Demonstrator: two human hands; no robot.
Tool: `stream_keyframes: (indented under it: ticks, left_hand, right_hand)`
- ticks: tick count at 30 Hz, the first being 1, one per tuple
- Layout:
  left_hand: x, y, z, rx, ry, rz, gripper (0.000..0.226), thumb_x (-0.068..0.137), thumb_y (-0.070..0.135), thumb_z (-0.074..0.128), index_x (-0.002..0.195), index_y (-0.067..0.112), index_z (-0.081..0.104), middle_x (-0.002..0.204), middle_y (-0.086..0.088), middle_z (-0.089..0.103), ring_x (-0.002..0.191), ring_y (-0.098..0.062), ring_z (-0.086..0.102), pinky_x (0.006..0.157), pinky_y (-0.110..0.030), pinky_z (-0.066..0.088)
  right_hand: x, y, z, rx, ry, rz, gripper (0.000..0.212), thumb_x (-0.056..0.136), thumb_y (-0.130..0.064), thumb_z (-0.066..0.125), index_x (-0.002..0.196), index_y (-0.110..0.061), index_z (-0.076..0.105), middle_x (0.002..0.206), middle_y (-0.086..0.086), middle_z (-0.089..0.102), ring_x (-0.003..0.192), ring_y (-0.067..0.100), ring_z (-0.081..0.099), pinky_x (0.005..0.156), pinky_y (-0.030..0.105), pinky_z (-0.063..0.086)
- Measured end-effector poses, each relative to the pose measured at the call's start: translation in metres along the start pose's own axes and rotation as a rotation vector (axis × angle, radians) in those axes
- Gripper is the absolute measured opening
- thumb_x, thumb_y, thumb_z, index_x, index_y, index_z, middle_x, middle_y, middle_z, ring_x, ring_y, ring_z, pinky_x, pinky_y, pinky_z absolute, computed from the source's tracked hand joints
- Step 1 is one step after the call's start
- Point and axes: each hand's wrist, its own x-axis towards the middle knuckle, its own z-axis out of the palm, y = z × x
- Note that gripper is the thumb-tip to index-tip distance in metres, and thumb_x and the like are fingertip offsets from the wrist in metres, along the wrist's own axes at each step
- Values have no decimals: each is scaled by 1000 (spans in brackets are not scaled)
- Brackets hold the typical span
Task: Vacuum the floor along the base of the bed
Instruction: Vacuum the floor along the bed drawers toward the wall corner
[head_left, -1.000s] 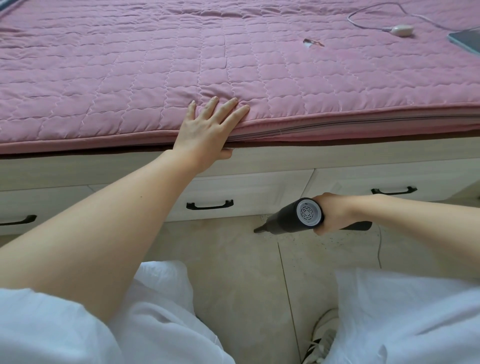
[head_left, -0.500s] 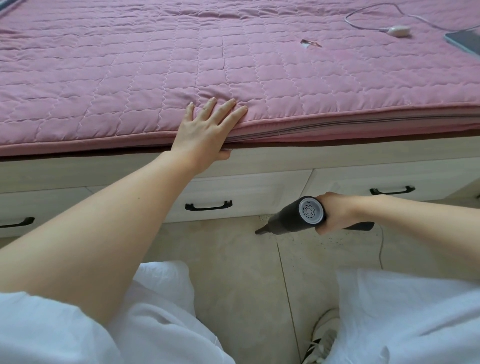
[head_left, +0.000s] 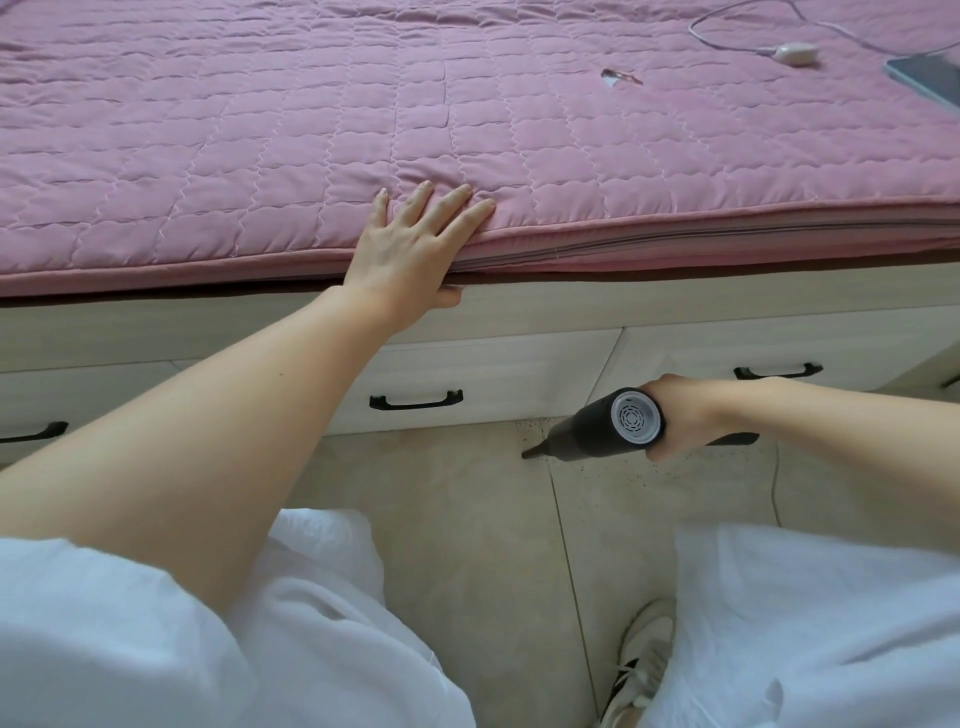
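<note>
Quilted cloth cover (head_left: 467, 130), matt plastic vacuum (head_left: 587, 436), smooth tiled floor (head_left: 457, 509)

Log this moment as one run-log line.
left hand: flat on mattress edge | right hand: grips handheld vacuum | nozzle: at floor by drawers

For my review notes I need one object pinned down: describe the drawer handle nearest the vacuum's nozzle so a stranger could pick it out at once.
Start at the pink quilted bed and drop to the pale drawer fronts beneath it. Three black handles show there; the one meant is the middle handle, directly below the left hand resting on the mattress edge. It is the only one seen whole, left of the handheld vacuum that the right hand grips.
</note>
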Motion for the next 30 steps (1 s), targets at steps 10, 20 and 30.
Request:
stream_keyframes:
  ticks: [10,20,30]
  left_hand:
    - [2,0,1,6,10,-1,102,81,43,74,156,31,5,164,1,9,150,-30,10,118,-59,11]
    - [4,1,-1,1,21,3,104,78,47,75,156,30,7,164,1,11,150,-30,11,118,-57,10]
    - [21,18,-2,-82,66,38,103,73,47,78,154,28,18,161,2,20,149,-33,17,119,-54,12]
  right_hand:
    - [-19,7,6,-29,-35,18,30,70,-24,73,73,-32,44,74,-13,53,70,12,54,53,16,38]
    - [-10,0,-1,-7,-35,13,20,73,-21,67,85,-26,52,84,-5,59,77,15,55,59,20,41]
    - [5,-3,-7,36,16,-26,20,75,-22,67,88,-22,52,82,-4,57,74,13,52,57,19,40]
